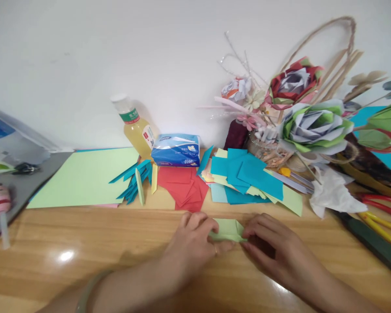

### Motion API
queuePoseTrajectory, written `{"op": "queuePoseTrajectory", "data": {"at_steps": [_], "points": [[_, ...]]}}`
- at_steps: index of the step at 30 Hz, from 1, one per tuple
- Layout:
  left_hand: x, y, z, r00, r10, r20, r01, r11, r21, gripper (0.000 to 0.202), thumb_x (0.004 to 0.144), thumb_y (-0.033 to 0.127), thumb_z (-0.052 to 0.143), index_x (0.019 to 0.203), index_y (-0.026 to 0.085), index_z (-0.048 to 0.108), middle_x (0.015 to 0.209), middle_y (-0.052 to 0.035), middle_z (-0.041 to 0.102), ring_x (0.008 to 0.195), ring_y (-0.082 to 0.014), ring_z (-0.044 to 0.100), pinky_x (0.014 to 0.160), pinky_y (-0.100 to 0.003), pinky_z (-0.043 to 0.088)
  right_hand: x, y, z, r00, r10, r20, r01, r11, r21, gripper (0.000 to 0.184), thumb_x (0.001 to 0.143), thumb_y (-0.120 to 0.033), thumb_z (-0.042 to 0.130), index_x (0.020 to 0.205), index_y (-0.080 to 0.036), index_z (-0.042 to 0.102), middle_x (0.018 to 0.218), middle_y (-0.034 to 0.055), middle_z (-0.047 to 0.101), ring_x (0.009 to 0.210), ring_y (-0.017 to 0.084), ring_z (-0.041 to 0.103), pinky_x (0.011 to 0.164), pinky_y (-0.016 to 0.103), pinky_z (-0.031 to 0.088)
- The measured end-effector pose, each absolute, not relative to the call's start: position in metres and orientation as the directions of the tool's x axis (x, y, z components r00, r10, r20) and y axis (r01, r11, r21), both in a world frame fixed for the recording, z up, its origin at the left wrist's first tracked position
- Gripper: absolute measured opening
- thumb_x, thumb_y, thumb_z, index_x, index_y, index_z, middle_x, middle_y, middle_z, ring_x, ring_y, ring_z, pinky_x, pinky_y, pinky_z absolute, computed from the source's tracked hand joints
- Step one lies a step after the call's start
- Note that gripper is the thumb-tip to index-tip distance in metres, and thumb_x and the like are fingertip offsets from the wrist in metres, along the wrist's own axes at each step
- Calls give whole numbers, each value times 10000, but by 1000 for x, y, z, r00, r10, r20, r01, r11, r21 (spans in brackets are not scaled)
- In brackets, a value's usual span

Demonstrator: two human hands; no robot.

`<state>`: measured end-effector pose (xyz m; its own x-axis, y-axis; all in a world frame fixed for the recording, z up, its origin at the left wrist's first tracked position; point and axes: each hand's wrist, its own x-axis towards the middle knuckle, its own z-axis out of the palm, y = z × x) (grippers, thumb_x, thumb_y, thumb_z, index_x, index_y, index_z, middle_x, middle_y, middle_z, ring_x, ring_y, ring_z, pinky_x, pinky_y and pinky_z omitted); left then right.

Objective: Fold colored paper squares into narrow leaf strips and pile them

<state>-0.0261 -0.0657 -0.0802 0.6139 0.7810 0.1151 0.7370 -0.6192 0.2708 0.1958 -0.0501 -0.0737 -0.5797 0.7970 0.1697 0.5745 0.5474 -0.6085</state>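
A small piece of light green paper, creased and partly folded, lies low over the wooden table between my two hands. My left hand grips its left end with curled fingers, and a ring shows on one finger. At the paper's right end, the thumb and fingertips of my right hand pinch a folded corner. Just beyond the hands sit red paper pieces. Folded blue paper strips are heaped to their left, with a folded green strip and a yellow one beside them.
Blue and green paper rectangles are piled behind my right hand. A tissue pack and a drink bottle stand by the wall. Green sheets lie left. Paper flowers, a crumpled tissue and scissors-like yellow handles are right.
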Motion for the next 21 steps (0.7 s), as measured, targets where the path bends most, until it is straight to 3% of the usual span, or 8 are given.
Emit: {"op": "queuePoseTrajectory", "data": {"at_steps": [3,6,13,18,21], "points": [[-24,-67,-83,575,801,169,759,-599,257,168,902,369,539,1040,382,634,937,20,576,923,-186,434,784,-301,332,194,-50,-74,-565,805,182,582,545,-603,88,853,-160,490,802,-210,541,786,32,567,758,179,532,640,305,409],[-23,-67,-81,589,786,186,746,-618,247,141,900,330,554,1002,340,652,925,24,588,904,-176,440,785,-300,325,191,-50,-74,-572,801,176,576,545,-609,114,849,-160,499,757,-208,546,738,22,564,732,176,524,636,310,400],[-23,-65,-78,631,744,219,721,-667,187,179,906,314,550,1018,422,640,912,22,571,891,-184,421,743,-303,302,186,-51,-70,-548,827,125,623,503,-599,166,882,-166,435,745,-206,519,734,27,564,722,178,516,621,320,389],[-24,-64,-79,638,735,231,727,-673,134,216,901,338,557,1077,456,598,904,19,555,877,-183,414,723,-299,285,185,-52,-73,-513,849,128,642,478,-599,101,856,-149,447,852,-211,526,768,28,571,735,184,535,639,321,403],[-24,-65,-80,642,731,230,727,-676,121,222,910,336,542,1097,448,583,922,21,545,881,-178,412,724,-292,281,186,-53,-74,-463,879,111,676,432,-597,78,827,-146,464,824,-210,510,721,14,558,667,171,524,591,298,394]]}}
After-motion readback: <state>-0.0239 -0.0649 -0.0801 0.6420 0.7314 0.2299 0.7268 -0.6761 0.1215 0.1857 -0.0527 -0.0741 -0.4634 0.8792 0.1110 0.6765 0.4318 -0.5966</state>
